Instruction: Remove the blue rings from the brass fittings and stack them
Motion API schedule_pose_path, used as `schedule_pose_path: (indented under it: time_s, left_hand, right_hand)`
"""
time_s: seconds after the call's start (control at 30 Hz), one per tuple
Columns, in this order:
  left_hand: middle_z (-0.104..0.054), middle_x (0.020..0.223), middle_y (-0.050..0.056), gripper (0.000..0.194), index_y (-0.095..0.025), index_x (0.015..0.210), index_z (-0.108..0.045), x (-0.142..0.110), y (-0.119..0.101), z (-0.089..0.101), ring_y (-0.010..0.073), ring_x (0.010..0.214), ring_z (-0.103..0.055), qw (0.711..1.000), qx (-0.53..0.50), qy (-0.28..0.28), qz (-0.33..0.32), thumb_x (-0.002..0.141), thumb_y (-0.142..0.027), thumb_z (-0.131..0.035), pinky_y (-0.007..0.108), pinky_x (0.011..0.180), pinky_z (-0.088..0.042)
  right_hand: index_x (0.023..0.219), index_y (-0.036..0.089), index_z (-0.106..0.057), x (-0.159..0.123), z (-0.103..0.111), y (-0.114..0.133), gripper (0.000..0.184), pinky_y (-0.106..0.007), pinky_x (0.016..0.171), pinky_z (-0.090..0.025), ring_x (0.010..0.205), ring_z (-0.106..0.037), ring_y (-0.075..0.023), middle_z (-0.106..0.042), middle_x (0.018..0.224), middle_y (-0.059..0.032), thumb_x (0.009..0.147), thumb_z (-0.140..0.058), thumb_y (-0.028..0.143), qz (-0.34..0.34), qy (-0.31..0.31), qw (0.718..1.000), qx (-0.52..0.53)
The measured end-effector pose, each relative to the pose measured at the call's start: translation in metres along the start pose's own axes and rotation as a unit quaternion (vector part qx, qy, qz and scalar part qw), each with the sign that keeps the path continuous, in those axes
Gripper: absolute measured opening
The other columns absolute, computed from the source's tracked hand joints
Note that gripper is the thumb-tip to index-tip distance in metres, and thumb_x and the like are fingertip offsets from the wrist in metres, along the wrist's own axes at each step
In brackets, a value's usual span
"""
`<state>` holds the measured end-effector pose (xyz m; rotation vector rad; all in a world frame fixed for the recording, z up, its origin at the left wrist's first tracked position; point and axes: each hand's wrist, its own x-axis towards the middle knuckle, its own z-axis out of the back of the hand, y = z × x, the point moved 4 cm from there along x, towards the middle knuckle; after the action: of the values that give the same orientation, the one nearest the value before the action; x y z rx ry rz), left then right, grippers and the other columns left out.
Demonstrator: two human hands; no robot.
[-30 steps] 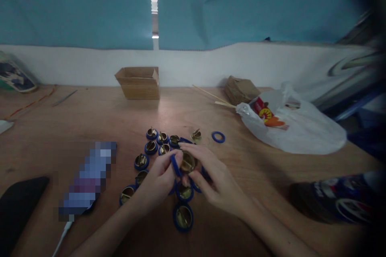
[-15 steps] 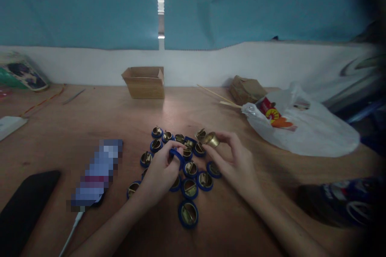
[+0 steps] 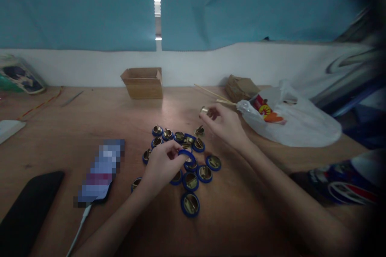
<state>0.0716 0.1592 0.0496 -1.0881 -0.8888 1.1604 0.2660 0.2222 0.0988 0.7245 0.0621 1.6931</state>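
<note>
At the far left, a printed package (image 3: pixel 24 78) is leaned near the wall, its lettering too blurred to be read. Nearer, a black slab (image 3: pixel 31 196) is laid beside a phone (image 3: pixel 101 172), whose screen is broken into blocks, so its content cannot be made out. An open cardboard box (image 3: pixel 144 91) is placed at the back of the wooden table (image 3: pixel 75 128). By the left hand (image 3: pixel 164 162), a blue ring (image 3: pixel 187 153) is pinched between thumb and forefinger, its free side projected rightward over the cluster. The ring is plain, thin and round. Beneath and around it, brass pieces in blue rims (image 3: pixel 190 204) are spread, a bar seen across several. By the right hand (image 3: pixel 226 123), a small brass cup (image 3: pixel 205 110) is gripped at the fingertips, past the cluster's far right edge; it is shiny, short and round. Farther right, a red print with a yellow emblem (image 3: pixel 264 110) is seen at a white plastic bag (image 3: pixel 316 124). At the right edge, a dark bottle (image 3: pixel 340 182) is wrapped in a blue, red and white label, its white letters too dim to be read.
</note>
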Motion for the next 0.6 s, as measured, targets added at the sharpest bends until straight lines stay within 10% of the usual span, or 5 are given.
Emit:
schedule_pose_path:
  time_s: [0.4,0.6]
  left_hand:
    - [-0.063,0.057,-0.001,0.016,-0.014,0.074,-0.068,0.005,-0.004,-0.002,0.0081,0.044,-0.048,0.989,-0.106,0.045,0.094,0.071,-0.028,-0.073,0.019,0.040,-0.033]
    - [-0.064,0.062,0.000,0.017,-0.016,0.071,-0.068,0.006,-0.004,0.003,0.0080,0.046,-0.047,0.991,-0.106,0.009,0.080,0.077,-0.031,-0.070,0.019,0.040,-0.032]
  right_hand:
    - [0.071,0.016,-0.066,0.044,-0.071,0.004,0.012,-0.027,0.052,-0.039,0.064,-0.064,-0.0210,-0.072,0.074,-0.0097,0.072,-0.071,0.027,0.032,0.249,0.966,-0.062]
    - [0.091,0.015,-0.066,0.027,-0.042,0.019,0.017,-0.030,0.065,-0.045,0.080,-0.065,-0.0230,-0.072,0.090,-0.0118,0.087,-0.059,0.030,0.051,0.222,0.972,-0.063]
